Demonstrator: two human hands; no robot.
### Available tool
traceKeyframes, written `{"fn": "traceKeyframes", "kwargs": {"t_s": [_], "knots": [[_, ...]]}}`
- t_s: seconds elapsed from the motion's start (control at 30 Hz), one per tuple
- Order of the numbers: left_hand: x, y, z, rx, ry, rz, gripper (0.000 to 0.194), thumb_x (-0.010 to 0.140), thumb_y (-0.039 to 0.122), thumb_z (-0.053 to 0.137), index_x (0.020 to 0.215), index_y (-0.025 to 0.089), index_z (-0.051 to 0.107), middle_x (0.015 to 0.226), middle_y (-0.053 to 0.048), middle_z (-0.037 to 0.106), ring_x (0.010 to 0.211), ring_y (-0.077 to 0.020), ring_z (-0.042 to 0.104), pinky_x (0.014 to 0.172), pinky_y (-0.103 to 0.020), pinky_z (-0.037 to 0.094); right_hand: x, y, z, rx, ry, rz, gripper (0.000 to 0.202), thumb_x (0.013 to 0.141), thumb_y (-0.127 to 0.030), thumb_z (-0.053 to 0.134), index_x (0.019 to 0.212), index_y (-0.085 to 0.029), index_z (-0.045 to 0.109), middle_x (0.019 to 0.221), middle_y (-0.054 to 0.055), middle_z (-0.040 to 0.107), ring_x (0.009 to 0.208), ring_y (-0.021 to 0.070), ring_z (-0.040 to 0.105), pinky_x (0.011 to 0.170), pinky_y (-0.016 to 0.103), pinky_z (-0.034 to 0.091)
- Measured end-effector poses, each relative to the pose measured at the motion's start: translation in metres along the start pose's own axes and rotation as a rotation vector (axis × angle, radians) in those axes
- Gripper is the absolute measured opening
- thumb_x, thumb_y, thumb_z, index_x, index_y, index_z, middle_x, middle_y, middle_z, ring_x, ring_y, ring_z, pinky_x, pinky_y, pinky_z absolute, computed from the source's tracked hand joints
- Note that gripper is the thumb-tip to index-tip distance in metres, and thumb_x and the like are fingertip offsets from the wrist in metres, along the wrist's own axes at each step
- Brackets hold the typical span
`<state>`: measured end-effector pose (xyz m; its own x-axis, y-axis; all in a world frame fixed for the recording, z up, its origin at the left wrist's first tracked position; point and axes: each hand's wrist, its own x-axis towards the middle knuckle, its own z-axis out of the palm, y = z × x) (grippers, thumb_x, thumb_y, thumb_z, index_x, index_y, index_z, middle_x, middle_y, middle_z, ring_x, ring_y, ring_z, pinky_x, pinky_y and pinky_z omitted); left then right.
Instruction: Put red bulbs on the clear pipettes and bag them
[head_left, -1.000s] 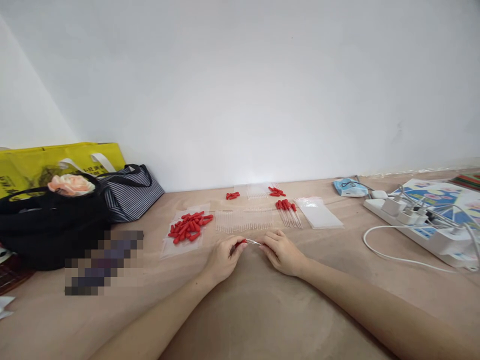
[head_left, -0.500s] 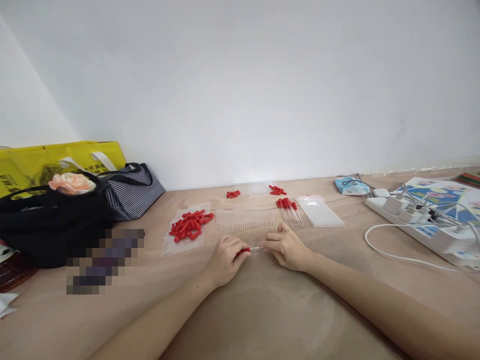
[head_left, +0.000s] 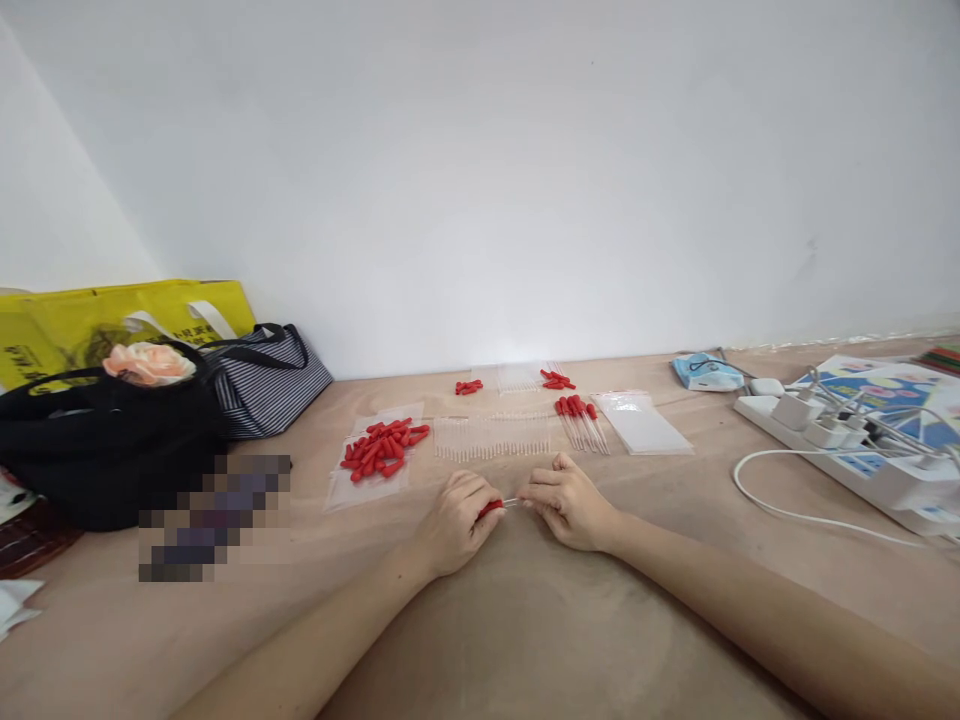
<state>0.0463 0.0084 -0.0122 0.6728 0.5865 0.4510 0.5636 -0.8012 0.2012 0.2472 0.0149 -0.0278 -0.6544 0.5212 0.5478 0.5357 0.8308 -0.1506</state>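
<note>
Between my hands is a dropper with a red rubber bulb (head_left: 491, 508) and a clear thin tube (head_left: 511, 502). My left hand (head_left: 459, 520) is closed round the bulb end, and my right hand (head_left: 566, 502) pinches the tube from the other side. Beyond my left hand, a heap of red bulbs (head_left: 382, 447) lies on clear plastic bags. A row of clear tubes (head_left: 491, 437) lies beyond both hands. Several droppers with red bulbs fitted (head_left: 577, 420) lie side by side to the right of the row.
Clear zip bags (head_left: 646, 425) lie right of the droppers. More red bulbs (head_left: 557, 380) and tubes rest near the wall. A power strip (head_left: 855, 460) with chargers and a white cable stands at right, near a blue mask (head_left: 705, 372). Black (head_left: 97, 450) and striped bags (head_left: 262, 385) stand at left.
The hands keep their hold on the dropper and have barely moved. A little less of the tube shows between them. The whole view has shifted slightly.
</note>
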Motion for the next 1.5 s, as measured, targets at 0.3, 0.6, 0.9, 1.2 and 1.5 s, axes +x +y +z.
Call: {"fn": "traceKeyframes", "kwargs": {"t_s": [0.3,0.6,0.9,1.2,1.5], "knots": [[0.001,0.0,0.001,-0.018,-0.012,0.044,0.018,0.085,0.02,0.039,0.075,0.015,0.052,0.071,-0.004,0.057,0.07,-0.0157,0.049,0.074,-0.032,0.037,0.0,-0.002,0.005,0.089,-0.042,0.051,0.021,0.083,-0.014,0.037,0.085,-0.016,0.058,0.071,0.002,0.055,0.066,0.0115,0.046,0.066,0.027,0.025],[0.003,0.0,-0.001,-0.045,0.008,0.042,0.018,0.085,0.022,0.04,0.076,0.016,0.053,0.072,-0.003,0.058,0.069,-0.0151,0.05,0.075,-0.031,0.036,0.001,-0.003,0.001,0.13,-0.08,0.074,0.02,0.085,-0.016,0.037,0.09,-0.018,0.056,0.076,0.002,0.058,0.071,0.0115,0.05,0.067,0.027,0.027],[-0.005,-0.011,-0.004,-0.109,0.058,0.033,0.016,0.085,0.026,0.045,0.077,0.017,0.056,0.072,-0.002,0.062,0.067,-0.014,0.053,0.076,-0.031,0.036,0.001,-0.003,-0.001,0.073,-0.068,0.053,0.022,0.086,-0.02,0.037,0.097,-0.019,0.055,0.079,0.003,0.058,0.073,0.0122,0.049,0.068,0.028,0.028],[-0.005,-0.008,-0.009,-0.092,0.048,-0.185,0.037,0.076,0.032,0.057,0.109,0.02,0.047,0.099,-0.006,0.056,0.09,-0.0201,0.051,0.079,-0.035,0.04,0.001,0.004,-0.006,-0.18,0.011,0.078,0.019,0.083,-0.02,0.041,0.086,-0.017,0.06,0.077,0.005,0.056,0.072,0.0154,0.047,0.064,0.029,0.028],[-0.007,-0.017,-0.009,-0.113,0.041,-0.305,0.02,0.077,0.021,0.051,0.097,0.02,0.052,0.098,-0.005,0.051,0.091,-0.0194,0.05,0.079,-0.035,0.042,0.003,0.101,-0.044,-0.239,0.135,0.94,0.021,0.078,-0.019,0.041,0.08,-0.014,0.061,0.08,0.009,0.062,0.075,0.0164,0.055,0.064,0.023,0.035]]}}
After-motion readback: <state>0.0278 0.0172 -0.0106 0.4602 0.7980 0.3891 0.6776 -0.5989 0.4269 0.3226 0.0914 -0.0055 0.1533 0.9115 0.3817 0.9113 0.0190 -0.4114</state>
